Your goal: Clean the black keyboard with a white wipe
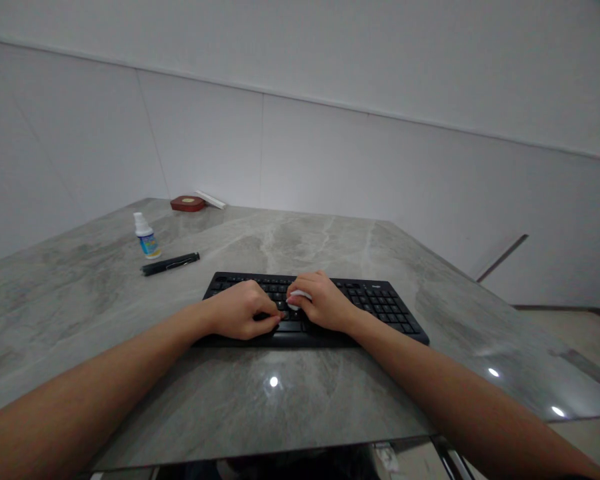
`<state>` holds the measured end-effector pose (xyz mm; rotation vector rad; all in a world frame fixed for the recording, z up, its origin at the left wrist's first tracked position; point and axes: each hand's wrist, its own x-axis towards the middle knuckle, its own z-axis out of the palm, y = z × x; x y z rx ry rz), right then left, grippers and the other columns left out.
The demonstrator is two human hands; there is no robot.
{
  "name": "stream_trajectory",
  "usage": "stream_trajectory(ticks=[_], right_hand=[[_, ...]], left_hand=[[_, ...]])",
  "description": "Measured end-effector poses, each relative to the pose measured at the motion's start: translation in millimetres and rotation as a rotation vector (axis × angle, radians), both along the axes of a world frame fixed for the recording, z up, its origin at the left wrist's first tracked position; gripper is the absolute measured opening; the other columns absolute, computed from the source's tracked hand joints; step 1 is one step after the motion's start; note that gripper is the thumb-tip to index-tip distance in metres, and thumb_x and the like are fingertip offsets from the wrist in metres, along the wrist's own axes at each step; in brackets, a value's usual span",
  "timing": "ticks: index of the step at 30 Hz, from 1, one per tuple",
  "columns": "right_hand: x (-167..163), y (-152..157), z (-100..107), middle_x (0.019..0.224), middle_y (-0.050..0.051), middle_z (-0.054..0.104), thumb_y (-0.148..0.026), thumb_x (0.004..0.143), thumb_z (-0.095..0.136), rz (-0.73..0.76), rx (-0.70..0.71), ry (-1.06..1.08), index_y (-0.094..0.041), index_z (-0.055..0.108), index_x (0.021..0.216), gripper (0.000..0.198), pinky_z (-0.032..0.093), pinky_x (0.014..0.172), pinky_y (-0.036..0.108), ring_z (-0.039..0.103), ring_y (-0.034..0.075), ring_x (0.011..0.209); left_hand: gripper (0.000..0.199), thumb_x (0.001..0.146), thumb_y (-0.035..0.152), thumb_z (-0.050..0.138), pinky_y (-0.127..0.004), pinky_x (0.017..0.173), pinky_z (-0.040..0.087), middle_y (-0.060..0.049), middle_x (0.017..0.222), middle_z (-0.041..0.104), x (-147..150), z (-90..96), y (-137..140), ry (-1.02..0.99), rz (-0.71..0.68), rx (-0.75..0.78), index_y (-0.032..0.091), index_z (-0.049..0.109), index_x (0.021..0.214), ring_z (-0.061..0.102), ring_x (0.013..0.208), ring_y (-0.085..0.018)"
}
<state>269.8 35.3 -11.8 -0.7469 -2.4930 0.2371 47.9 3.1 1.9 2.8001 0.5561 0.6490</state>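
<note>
A black keyboard [390, 307] lies on the grey marbled table, straight in front of me. My right hand [327, 303] rests over its middle, fingers closed around a bunched white cloth [294, 307] that is pressed against the keys. Just left of it, my left hand [243, 310] is curled on the keyboard with thumb and forefinger pinched together at the lower keys. Whatever may be between those fingertips is too small to make out. The two hands are close but apart.
A small white spray bottle [147, 237] with a blue label stands at the left, beside a slim black tool [171, 265]. Farther back, a red-brown case [187, 203] and a white flat strip [211, 199] lie by the wall [310, 153]. The table [305, 387] ends close to me.
</note>
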Motion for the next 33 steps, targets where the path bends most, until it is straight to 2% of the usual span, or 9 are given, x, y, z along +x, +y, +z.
stream_trajectory(ticks=[6,9,17,22,28,33], right_hand=[[8.5,0.7,6.1,0.093,0.005,0.070,-0.009,0.084,0.064,0.146,-0.063,-0.035,-0.017,0.065,0.093,0.012,0.042,0.085,0.034,0.064,0.020,0.090],[10.8,0.9,8.1,0.097,0.006,0.070,-0.005,0.082,0.064,0.172,-0.078,-0.046,-0.017,0.065,0.094,0.017,0.043,0.088,0.036,0.064,0.021,0.094],[7.8,-0.5,7.3,0.091,0.005,0.070,-0.003,0.082,0.060,0.224,-0.071,-0.038,-0.018,0.064,0.087,0.016,0.043,0.086,0.036,0.063,0.019,0.089],[6.1,-6.8,11.0,0.088,0.004,0.071,-0.005,0.083,0.060,0.324,-0.068,-0.047,-0.017,0.066,0.086,0.014,0.042,0.087,0.036,0.064,0.018,0.086],[6.3,-4.3,9.4,0.089,0.004,0.071,-0.006,0.081,0.063,0.180,-0.007,-0.052,-0.018,0.067,0.089,0.015,0.041,0.082,0.034,0.065,0.019,0.086],[6.1,-1.6,7.6,0.090,0.005,0.071,-0.007,0.083,0.064,0.118,0.052,-0.059,-0.016,0.068,0.090,0.012,0.039,0.079,0.035,0.064,0.019,0.085]], left_hand=[[0.030,0.093,0.018,0.051,-0.023,0.051,0.039,-0.004,0.057,0.067,-0.3,0.6,0.2,0.019,0.003,-0.007,0.014,0.069,0.070,0.059,0.049,-0.012],[0.030,0.094,0.019,0.050,-0.023,0.052,0.040,-0.005,0.061,0.070,-0.7,0.0,0.6,0.025,0.003,-0.015,0.014,0.071,0.073,0.061,0.051,-0.012],[0.028,0.093,0.018,0.051,-0.022,0.050,0.039,-0.003,0.058,0.067,-0.4,-0.6,0.5,0.006,0.003,-0.014,0.016,0.071,0.074,0.059,0.049,-0.012],[0.028,0.091,0.017,0.052,-0.024,0.048,0.037,-0.002,0.054,0.064,-0.6,-1.2,0.8,0.026,0.017,-0.005,0.015,0.068,0.068,0.056,0.046,-0.012],[0.025,0.092,0.018,0.052,-0.022,0.051,0.041,-0.004,0.061,0.070,-1.2,-2.0,0.8,0.001,0.009,-0.020,0.015,0.074,0.081,0.062,0.051,-0.013],[0.027,0.093,0.019,0.051,-0.023,0.051,0.040,-0.005,0.061,0.070,-1.0,-1.1,0.4,0.016,0.015,-0.014,0.014,0.074,0.079,0.062,0.050,-0.013]])
